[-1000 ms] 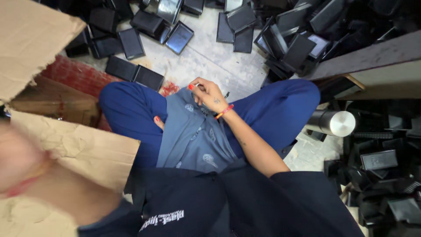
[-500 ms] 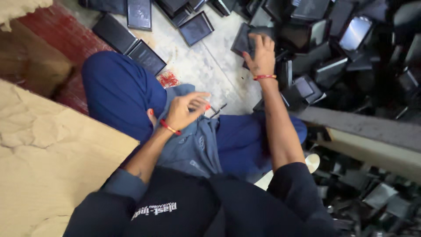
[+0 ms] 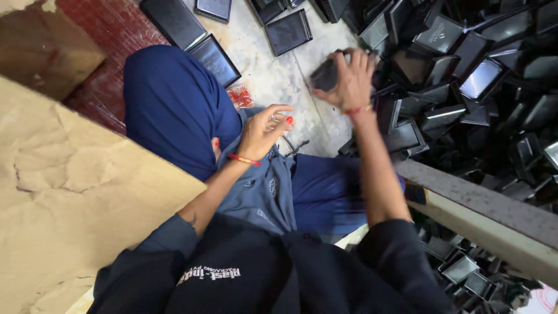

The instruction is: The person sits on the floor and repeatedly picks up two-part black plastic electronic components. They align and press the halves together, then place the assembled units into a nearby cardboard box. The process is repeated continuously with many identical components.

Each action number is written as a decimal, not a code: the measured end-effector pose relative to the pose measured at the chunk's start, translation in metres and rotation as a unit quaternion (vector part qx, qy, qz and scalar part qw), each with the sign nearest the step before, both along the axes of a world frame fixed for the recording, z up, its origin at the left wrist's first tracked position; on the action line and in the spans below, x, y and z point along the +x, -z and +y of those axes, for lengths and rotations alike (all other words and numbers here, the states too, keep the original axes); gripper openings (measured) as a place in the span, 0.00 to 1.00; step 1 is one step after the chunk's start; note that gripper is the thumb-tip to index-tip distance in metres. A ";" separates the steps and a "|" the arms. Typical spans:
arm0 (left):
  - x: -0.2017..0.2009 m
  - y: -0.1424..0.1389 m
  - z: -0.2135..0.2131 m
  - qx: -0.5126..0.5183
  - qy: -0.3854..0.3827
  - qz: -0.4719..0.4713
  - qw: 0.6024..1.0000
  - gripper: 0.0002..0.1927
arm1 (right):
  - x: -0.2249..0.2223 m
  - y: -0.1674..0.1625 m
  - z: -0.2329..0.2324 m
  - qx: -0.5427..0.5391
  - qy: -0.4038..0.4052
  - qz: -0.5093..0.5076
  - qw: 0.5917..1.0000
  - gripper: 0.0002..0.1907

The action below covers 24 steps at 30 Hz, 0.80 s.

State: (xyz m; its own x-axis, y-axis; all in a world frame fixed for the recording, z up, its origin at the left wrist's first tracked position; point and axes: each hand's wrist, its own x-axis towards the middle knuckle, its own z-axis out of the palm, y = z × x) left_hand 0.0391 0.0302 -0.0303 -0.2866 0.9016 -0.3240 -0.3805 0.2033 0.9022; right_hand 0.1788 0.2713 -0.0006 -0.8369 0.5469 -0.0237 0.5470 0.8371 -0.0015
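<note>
Head view, looking down at a seated person in blue trousers on a pale concrete floor; the right hand is raised over the near edge of a large heap of black trays that fills the floor's right side, its fingers closed around one small black tray lifted clear of the heap; the left hand hovers over the lap, fingers loosely curled and half open, holding nothing, near the grey shirt hem; a few trays lie flat and apart along the floor's far edge; a cardboard sheet covers the left side; judging by the heap, most trays are untouched and only this one is in hand.
</note>
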 end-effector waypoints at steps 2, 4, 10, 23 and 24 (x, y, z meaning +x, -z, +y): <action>0.001 -0.005 -0.004 0.049 -0.020 0.140 0.989 0.28 | 0.003 -0.002 -0.037 -0.111 0.047 0.178 0.977 0.41; 0.001 -0.010 -0.008 0.143 -0.048 0.315 0.937 0.44 | 0.003 0.006 -0.080 -0.230 0.191 0.288 0.910 0.38; -0.003 -0.014 -0.011 0.144 -0.044 0.325 0.934 0.57 | 0.013 0.019 -0.181 -0.413 0.315 0.192 0.833 0.31; 0.018 0.068 0.014 -0.030 -0.099 -0.342 0.934 0.41 | 0.000 0.006 0.015 0.079 0.171 0.249 0.950 0.32; 0.018 0.072 0.016 -0.036 -0.109 -0.358 0.927 0.40 | 0.001 0.010 0.021 0.053 0.202 0.206 0.956 0.32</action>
